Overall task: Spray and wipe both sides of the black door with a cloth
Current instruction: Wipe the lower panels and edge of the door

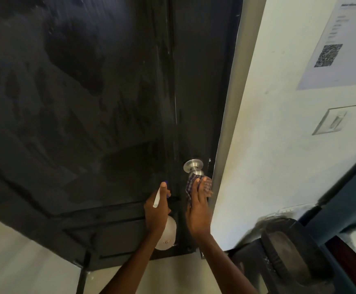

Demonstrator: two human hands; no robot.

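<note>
Your left hand [156,211] curls around the neck of a white spray bottle [166,233], forefinger stretched up along its nozzle; what the bottle holds cannot be told through its opaque wall. Your right hand [198,209] presses a checked cloth [191,183] with straight fingers [204,185] against the black door [77,102], just below the silver knob [193,166], near the door's edge by the grey frame [230,102]. Streaky damp patches show across the door's panel.
</note>
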